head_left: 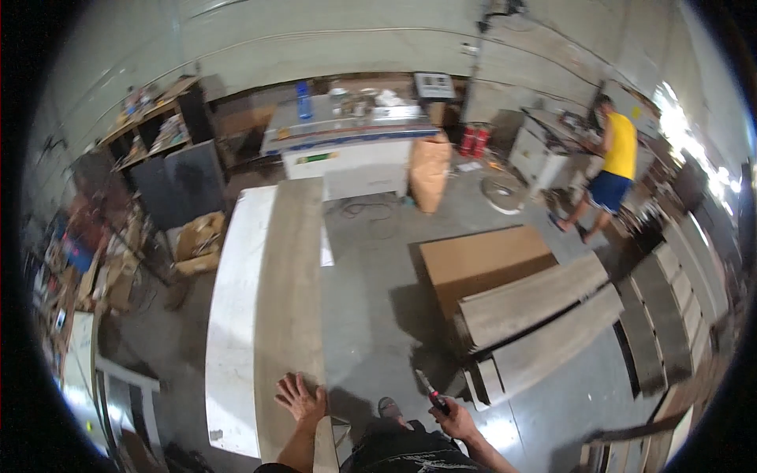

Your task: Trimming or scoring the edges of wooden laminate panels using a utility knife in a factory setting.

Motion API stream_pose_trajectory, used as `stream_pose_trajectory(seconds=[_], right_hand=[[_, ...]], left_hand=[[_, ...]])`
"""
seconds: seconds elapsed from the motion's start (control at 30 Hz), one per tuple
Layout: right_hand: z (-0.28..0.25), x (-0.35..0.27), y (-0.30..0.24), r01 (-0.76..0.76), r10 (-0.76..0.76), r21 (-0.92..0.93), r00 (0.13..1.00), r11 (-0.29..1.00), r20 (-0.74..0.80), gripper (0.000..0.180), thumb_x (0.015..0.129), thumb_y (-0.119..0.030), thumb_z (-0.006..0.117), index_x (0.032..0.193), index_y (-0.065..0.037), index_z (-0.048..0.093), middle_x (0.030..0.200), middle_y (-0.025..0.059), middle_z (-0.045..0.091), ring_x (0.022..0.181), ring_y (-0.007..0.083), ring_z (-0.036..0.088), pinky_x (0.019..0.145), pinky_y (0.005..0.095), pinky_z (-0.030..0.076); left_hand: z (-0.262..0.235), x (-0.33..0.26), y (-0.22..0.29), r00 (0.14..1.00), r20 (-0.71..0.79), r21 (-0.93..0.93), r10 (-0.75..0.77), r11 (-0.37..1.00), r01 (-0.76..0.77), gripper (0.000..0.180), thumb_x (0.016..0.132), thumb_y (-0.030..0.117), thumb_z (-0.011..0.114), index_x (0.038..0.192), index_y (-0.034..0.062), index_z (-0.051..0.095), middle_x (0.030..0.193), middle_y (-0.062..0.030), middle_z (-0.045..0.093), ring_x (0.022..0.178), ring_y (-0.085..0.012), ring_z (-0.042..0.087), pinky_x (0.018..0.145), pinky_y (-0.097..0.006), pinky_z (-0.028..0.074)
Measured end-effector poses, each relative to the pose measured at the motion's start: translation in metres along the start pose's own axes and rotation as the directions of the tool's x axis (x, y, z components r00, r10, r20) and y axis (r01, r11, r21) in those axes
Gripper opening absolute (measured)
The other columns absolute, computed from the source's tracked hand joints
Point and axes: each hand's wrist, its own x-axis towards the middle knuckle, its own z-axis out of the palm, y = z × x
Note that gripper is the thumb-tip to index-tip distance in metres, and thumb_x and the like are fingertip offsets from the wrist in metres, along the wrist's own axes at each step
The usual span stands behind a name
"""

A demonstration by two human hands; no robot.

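The left hand (300,398) lies flat, fingers spread wide, on the near end of a long grey-brown board (289,299), gripping nothing, just pressing down. That board runs away from the person toward the far side, lying on a white panel (233,315) which shows along its left edge. The right hand (455,419) is closed around a small red-and-black tool (433,394), its tip pointing up and away; what kind of tool it is cannot be told at this size.

To the right, stacks of grey boards (544,315) lie on the concrete floor (378,299) beside a brown sheet (481,260), well apart from the board under the palm. Far off, a person in a yellow shirt (619,150) works at a bench (544,150), clear of this spot. A white machine table (347,142) stands at the far end.

As a judgement: steadying looks like the step here, and it goes best with the palm kept flat near the board's end and the tool tip held away from the spread fingers.
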Motion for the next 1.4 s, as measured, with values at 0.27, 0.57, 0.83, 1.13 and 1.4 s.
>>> stream_pose_trajectory(seconds=[0.27,0.57,0.83,1.13,1.4], right_hand=[[-0.004,0.174,-0.096,0.423,-0.375,-0.165,0.891,0.891,0.257,0.044,0.095,-0.036,0.066,0.122,-0.003,0.061,0.095,0.0262,0.07,0.098,0.0443,0.069,0.079,0.0506,0.053],[0.033,0.335,-0.166,0.686,-0.629,-0.085,0.703,0.722,0.33,0.037,0.091,-0.03,0.075,0.111,-0.001,0.066,0.093,0.0224,0.071,0.089,0.0409,0.07,0.076,0.045,0.055],[0.002,0.483,-0.317,0.508,-0.375,-0.237,0.816,0.828,0.439,0.049,0.082,-0.044,0.081,0.11,-0.005,0.071,0.099,0.0131,0.076,0.09,0.0236,0.073,0.081,0.0385,0.055],[0.152,0.437,-0.511,0.916,-0.802,0.399,-0.205,0.046,0.561,0.039,0.081,-0.033,0.077,0.109,-0.006,0.071,0.101,0.0114,0.073,0.093,0.0294,0.07,0.087,0.0393,0.055],[0.306,0.369,-0.529,0.935,-0.302,0.331,-0.354,-0.128,0.885,0.042,0.082,-0.049,0.071,0.119,-0.028,0.071,0.116,0.0063,0.073,0.111,0.0293,0.067,0.1,0.0451,0.048]], left_hand=[[0.02,0.054,0.096,0.995,0.061,0.09,-0.084,0.993,0.078,0.104,0.087,0.06,0.063,0.165,0.015,0.01,0.17,-0.0222,0.005,0.154,-0.0517,-0.004,0.116,-0.075,-0.002],[0.038,0.173,0.139,0.981,-0.151,0.283,-0.126,0.945,0.165,0.087,0.086,0.024,0.066,0.162,0.028,0.024,0.169,-0.0136,0.015,0.152,-0.0541,0.007,0.112,-0.082,0.005],[0.007,0.205,0.159,0.978,-0.076,0.124,-0.194,0.972,0.202,0.082,0.088,0.011,0.059,0.16,0.0352,0.029,0.168,-0.0086,0.024,0.151,-0.0531,0.014,0.113,-0.081,0.011],[-0.205,0.182,0.112,0.932,-0.09,-0.223,-0.35,0.919,0.324,0.044,0.096,0.02,0.058,0.14,0.0234,0.06,0.123,-0.0082,0.072,0.103,-0.0343,0.07,0.086,-0.046,0.058],[-0.228,0.163,0.062,0.787,-0.341,-0.135,-0.514,0.855,0.5,0.033,0.102,0.045,0.053,0.12,0.0194,0.065,0.109,-0.0054,0.074,0.105,-0.0273,0.07,0.093,-0.045,0.051]])
